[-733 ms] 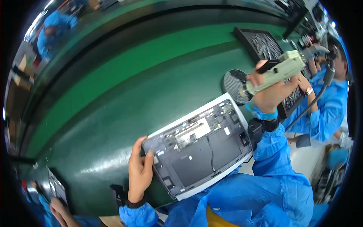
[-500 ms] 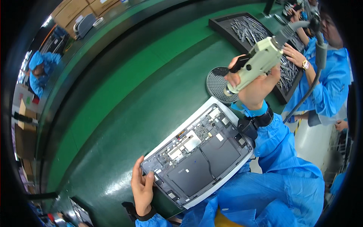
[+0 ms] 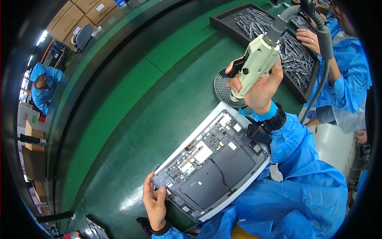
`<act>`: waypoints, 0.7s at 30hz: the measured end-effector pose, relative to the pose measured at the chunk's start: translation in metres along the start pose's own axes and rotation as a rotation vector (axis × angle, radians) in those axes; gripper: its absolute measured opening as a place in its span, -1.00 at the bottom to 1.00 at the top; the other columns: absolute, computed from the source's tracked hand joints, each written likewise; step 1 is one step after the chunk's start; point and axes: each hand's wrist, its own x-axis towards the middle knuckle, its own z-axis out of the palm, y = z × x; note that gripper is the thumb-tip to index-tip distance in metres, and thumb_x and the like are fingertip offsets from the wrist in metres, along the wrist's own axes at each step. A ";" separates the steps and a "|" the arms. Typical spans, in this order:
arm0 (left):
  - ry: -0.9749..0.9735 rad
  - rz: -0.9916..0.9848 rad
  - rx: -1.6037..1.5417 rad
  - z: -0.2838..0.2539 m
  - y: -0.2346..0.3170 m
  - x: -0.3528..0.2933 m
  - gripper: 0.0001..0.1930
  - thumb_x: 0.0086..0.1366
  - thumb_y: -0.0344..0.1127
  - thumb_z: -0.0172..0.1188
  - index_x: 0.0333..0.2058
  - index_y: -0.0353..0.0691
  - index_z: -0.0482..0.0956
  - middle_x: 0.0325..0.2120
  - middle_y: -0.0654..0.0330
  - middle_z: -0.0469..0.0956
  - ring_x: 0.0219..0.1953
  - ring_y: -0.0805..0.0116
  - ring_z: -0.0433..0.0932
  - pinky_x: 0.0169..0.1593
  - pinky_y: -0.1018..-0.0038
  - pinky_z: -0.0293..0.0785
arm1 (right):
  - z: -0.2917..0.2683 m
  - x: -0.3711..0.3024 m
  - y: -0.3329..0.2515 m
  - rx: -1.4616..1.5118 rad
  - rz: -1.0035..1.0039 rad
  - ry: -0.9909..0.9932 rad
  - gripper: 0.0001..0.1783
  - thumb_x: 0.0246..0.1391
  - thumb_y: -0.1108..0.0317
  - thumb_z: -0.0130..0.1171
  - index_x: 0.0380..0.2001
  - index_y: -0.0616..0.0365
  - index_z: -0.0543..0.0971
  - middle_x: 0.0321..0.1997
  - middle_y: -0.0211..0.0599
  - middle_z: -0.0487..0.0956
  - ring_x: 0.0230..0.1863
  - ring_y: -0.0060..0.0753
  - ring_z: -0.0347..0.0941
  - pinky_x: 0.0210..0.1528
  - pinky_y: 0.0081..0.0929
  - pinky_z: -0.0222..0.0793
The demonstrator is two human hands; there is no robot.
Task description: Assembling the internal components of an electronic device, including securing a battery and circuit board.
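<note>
An opened laptop base (image 3: 203, 167), its circuit board and black battery exposed, lies tilted on a white pad (image 3: 175, 148) in front of me. My left hand (image 3: 156, 204) grips its left corner, thumb on top and fingers along the outer edge. In my right hand (image 3: 260, 89) is a cream electric screwdriver (image 3: 256, 59), fingers wrapped round its body and black lever. Its nose points down over a round dark tray (image 3: 221, 85) with a grid of small holes, just beyond the laptop's far right corner. The bit's tip is hidden, so contact cannot be judged.
A black tray (image 3: 223, 20) heaped with dark strip-like parts (image 3: 296, 59) stands at the far right, where a co-worker's hand (image 3: 309, 40) rests. The screwdriver's cable (image 3: 324, 79) hangs down on the right. The green bench (image 3: 131, 147) has a raised dark ledge behind.
My right hand and the screwdriver have shifted slightly left in the picture, still over the round tray. The view has moved a little; my left hand keeps its hold on the laptop corner.
</note>
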 end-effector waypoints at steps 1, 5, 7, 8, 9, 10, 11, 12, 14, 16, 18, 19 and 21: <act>0.002 0.000 0.000 0.001 -0.001 0.001 -0.48 0.26 -0.53 0.05 0.18 -0.38 0.15 -0.04 0.07 0.38 -0.45 0.68 0.35 -0.47 0.76 0.25 | 0.000 0.000 0.000 0.001 0.001 -0.002 -0.09 0.07 -0.44 -0.53 -0.20 0.26 0.43 -0.50 0.00 0.51 -0.74 -0.49 0.28 -0.73 -0.55 0.22; 0.006 0.008 -0.023 0.004 0.000 0.003 -0.49 0.24 -0.54 0.05 0.17 -0.37 0.18 -0.05 0.08 0.39 -0.47 0.69 0.35 -0.48 0.75 0.25 | -0.002 0.000 0.000 0.024 0.020 0.000 -0.08 0.06 -0.45 -0.53 -0.21 0.25 0.43 -0.49 -0.01 0.51 -0.74 -0.49 0.29 -0.72 -0.54 0.22; 0.012 0.002 -0.005 0.005 0.002 0.001 -0.49 0.24 -0.55 0.05 0.17 -0.37 0.18 -0.06 0.08 0.39 -0.48 0.69 0.35 -0.48 0.75 0.25 | -0.003 0.000 0.000 0.064 0.023 0.009 -0.08 0.06 -0.46 -0.53 -0.21 0.25 0.43 -0.49 -0.01 0.51 -0.73 -0.49 0.29 -0.72 -0.55 0.22; 0.012 -0.010 -0.001 0.006 0.004 0.000 -0.48 0.23 -0.49 0.07 0.17 -0.38 0.18 -0.10 0.14 0.41 -0.46 0.68 0.33 -0.46 0.75 0.21 | -0.003 -0.001 0.001 0.071 0.029 0.002 -0.08 0.06 -0.45 -0.53 -0.20 0.25 0.43 -0.49 -0.01 0.51 -0.73 -0.47 0.30 -0.71 -0.53 0.24; 0.013 -0.021 0.003 0.007 0.006 0.000 -0.47 0.23 -0.43 0.09 0.16 -0.39 0.18 -0.15 0.20 0.44 -0.44 0.68 0.31 -0.44 0.76 0.18 | -0.004 -0.001 0.001 0.079 0.035 -0.007 -0.09 0.07 -0.44 -0.53 -0.20 0.25 0.42 -0.49 -0.01 0.51 -0.73 -0.46 0.30 -0.70 -0.51 0.26; 0.035 -0.029 -0.003 0.005 0.005 -0.003 -0.47 0.23 -0.43 0.09 0.16 -0.39 0.18 -0.15 0.20 0.44 -0.44 0.68 0.31 -0.44 0.76 0.18 | -0.003 -0.003 0.002 0.087 0.051 -0.023 -0.09 0.07 -0.44 -0.53 -0.20 0.25 0.42 -0.49 -0.01 0.51 -0.73 -0.46 0.30 -0.70 -0.51 0.26; 0.035 -0.020 0.001 0.004 0.003 -0.005 -0.47 0.22 -0.44 0.09 0.16 -0.38 0.19 -0.15 0.20 0.44 -0.44 0.68 0.30 -0.44 0.76 0.18 | -0.005 -0.004 0.002 0.067 0.053 -0.031 -0.13 0.07 -0.43 -0.52 -0.13 0.19 0.40 -0.42 0.06 0.50 -0.73 -0.40 0.31 -0.64 -0.43 0.31; 0.040 -0.013 0.004 0.003 0.002 -0.005 -0.47 0.22 -0.45 0.09 0.16 -0.37 0.19 -0.15 0.20 0.44 -0.44 0.68 0.30 -0.44 0.76 0.18 | -0.005 -0.003 0.003 0.048 0.057 -0.043 -0.16 0.06 -0.41 -0.51 -0.07 0.13 0.37 -0.35 0.13 0.49 -0.72 -0.34 0.31 -0.58 -0.36 0.36; 0.000 -0.039 0.025 -0.002 -0.001 -0.003 -0.48 0.21 -0.52 0.05 0.17 -0.30 0.22 -0.16 0.22 0.44 -0.45 0.68 0.29 -0.44 0.75 0.19 | -0.010 -0.002 0.003 0.147 0.020 -0.040 -0.14 0.07 -0.38 -0.49 0.00 0.20 0.33 -0.35 0.19 0.52 -0.71 -0.29 0.37 -0.56 -0.30 0.40; -0.083 -0.024 -0.005 -0.001 -0.009 0.002 -0.47 0.21 -0.54 0.05 0.19 -0.23 0.23 -0.11 0.19 0.40 -0.49 0.68 0.31 -0.46 0.72 0.26 | -0.034 -0.001 -0.016 0.264 0.035 -0.167 -0.14 0.07 -0.38 -0.45 0.08 0.18 0.27 -0.16 0.18 0.47 -0.61 -0.26 0.40 -0.41 -0.18 0.43; -0.203 -0.029 -0.080 -0.004 -0.013 0.010 -0.46 0.26 -0.50 0.04 0.22 -0.19 0.18 -0.02 0.14 0.34 -0.46 0.63 0.38 -0.47 0.68 0.37 | -0.042 0.005 -0.049 0.030 -0.018 -0.138 -0.21 -0.06 -0.31 -0.27 0.08 0.05 0.30 -0.10 0.12 0.41 -0.61 -0.30 0.30 -0.34 -0.28 0.33; -0.225 -0.029 -0.097 -0.007 -0.015 0.008 -0.45 0.28 -0.47 0.05 0.23 -0.19 0.14 0.00 0.10 0.33 -0.42 0.59 0.43 -0.45 0.64 0.42 | -0.036 0.007 -0.058 0.261 -0.008 -0.432 -0.28 -0.12 -0.25 -0.22 0.06 -0.07 0.34 -0.11 0.03 0.40 -0.58 -0.39 0.24 -0.27 -0.38 0.26; -0.233 0.051 -0.080 -0.011 -0.019 0.007 -0.43 0.24 -0.50 0.09 0.22 -0.21 0.14 0.01 0.05 0.32 -0.39 0.51 0.51 -0.50 0.59 0.47 | -0.020 0.009 -0.068 0.161 0.116 -0.448 -0.30 -0.11 -0.27 -0.15 0.02 -0.10 0.38 -0.24 -0.11 0.40 -0.54 -0.46 0.19 -0.22 -0.41 0.23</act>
